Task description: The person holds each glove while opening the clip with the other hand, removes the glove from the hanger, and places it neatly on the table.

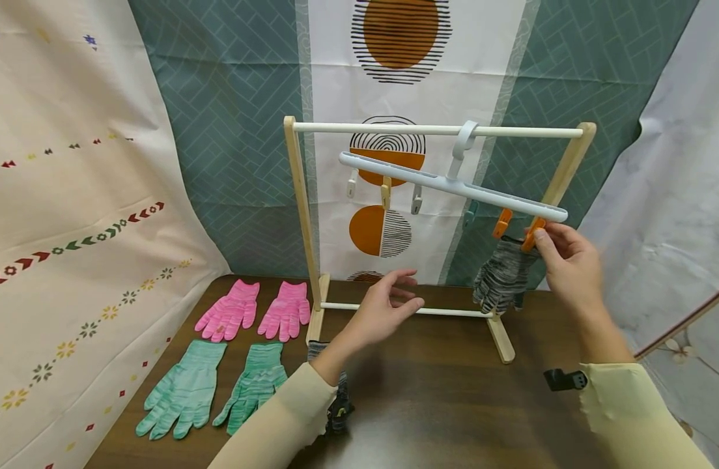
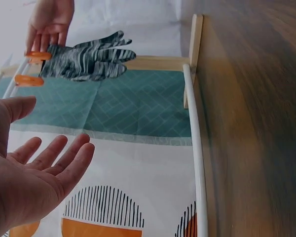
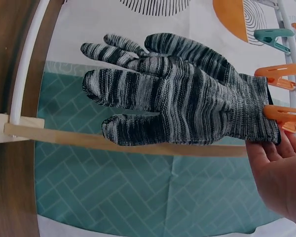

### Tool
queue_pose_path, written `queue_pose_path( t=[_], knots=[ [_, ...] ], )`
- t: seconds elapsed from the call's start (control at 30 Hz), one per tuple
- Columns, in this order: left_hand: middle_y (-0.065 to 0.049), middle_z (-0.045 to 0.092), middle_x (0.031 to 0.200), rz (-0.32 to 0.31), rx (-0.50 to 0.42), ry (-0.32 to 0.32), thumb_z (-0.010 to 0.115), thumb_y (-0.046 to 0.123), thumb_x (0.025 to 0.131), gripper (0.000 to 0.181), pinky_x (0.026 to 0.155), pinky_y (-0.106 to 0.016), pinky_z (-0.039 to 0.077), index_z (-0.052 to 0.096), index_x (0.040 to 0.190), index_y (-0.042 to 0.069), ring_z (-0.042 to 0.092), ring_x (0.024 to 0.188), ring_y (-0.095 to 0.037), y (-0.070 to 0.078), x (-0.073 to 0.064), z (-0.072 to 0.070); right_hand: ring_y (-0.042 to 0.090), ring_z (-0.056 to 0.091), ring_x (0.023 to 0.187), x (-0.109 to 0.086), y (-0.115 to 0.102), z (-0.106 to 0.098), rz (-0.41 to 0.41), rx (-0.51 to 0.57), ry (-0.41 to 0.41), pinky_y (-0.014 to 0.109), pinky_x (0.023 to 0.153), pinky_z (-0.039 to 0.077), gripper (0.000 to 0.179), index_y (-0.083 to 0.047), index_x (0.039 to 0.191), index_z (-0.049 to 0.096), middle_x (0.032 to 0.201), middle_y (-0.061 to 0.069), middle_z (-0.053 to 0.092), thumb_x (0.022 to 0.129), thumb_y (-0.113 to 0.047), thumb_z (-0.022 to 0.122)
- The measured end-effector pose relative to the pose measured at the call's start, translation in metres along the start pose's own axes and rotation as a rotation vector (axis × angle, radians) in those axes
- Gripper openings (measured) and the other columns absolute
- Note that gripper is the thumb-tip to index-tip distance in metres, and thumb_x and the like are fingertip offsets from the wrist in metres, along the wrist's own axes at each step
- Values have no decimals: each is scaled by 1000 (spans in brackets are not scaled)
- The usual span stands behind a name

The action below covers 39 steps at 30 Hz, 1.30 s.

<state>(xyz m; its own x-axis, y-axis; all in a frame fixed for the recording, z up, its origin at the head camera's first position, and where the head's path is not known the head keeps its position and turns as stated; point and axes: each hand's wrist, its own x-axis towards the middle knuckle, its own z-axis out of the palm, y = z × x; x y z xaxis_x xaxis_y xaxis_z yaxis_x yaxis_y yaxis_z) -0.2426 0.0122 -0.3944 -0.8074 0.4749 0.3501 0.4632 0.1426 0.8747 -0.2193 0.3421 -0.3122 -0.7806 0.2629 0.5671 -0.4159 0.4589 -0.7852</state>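
Observation:
My right hand (image 1: pixel 573 267) pinches an orange clip (image 1: pixel 533 234) at the low right end of a pale hanger (image 1: pixel 412 176). A black-and-grey knit glove (image 1: pixel 503 277) hangs there, fingers down, the clip over its cuff (image 3: pixel 259 108). Just left of that, a second orange clip (image 1: pixel 503 223) hangs beside the cuff. The hanger tilts down to the right, hooked over the rack's top bar (image 1: pixel 383 129). My left hand (image 1: pixel 385 309) is raised before the rack, holding nothing, with its fingers loosely bent and spread. In the left wrist view its palm (image 2: pixel 29 192) faces the hanging glove.
More clips hang along the hanger: white (image 1: pixel 352 184), yellow (image 1: pixel 385 193), grey (image 1: pixel 417 200) and teal (image 1: pixel 470 213). On the table lie pink gloves (image 1: pixel 233 309), green gloves (image 1: pixel 186 384) and another black-and-grey glove (image 1: pixel 338 410), partly hidden by my left forearm.

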Motion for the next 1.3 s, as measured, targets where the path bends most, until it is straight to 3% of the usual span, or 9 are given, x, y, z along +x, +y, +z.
queue_pose_path(
  t=[0.23,0.47,0.63,0.93,1.13,1.3],
  knots=[
    [-7,62,145,26,-58,-5,73,18,103,59,102,-34,54,49,157,14,67,123,-23,3,15,14,3,67,99,-4,1,6,-27,38,-44,14,79,51,29,-7,134,70,111,-14,76,109,-21,63],
    [-5,57,151,32,-125,-24,73,21,103,61,111,-50,49,47,159,17,62,130,-22,6,35,29,4,68,99,-9,-3,13,-3,32,-65,15,75,53,32,-7,135,69,113,-13,77,109,-24,63],
    [-5,55,154,30,-152,-48,72,22,104,63,113,-52,46,45,160,15,58,136,-27,6,50,42,3,68,97,-13,-7,17,13,38,-69,15,73,53,33,-8,136,69,112,-14,77,109,-27,63],
    [-10,56,154,62,-101,-89,70,22,105,60,106,-31,51,47,159,13,59,134,-25,6,71,57,5,69,101,-18,-15,23,23,118,-82,15,78,56,34,-6,134,70,113,-8,78,109,-28,64],
    [-11,56,155,63,-76,-93,70,22,105,57,111,-32,47,51,156,6,56,139,-20,12,78,64,9,68,102,-19,-17,25,66,209,-90,17,76,56,33,-6,132,71,111,-4,79,107,-27,66],
    [-14,68,138,39,-106,-98,70,19,105,51,97,-26,53,55,149,-2,68,118,-15,18,79,70,11,69,102,-20,-18,25,71,266,-94,17,77,57,31,-5,131,71,109,-3,79,107,-25,67]
  ],
)
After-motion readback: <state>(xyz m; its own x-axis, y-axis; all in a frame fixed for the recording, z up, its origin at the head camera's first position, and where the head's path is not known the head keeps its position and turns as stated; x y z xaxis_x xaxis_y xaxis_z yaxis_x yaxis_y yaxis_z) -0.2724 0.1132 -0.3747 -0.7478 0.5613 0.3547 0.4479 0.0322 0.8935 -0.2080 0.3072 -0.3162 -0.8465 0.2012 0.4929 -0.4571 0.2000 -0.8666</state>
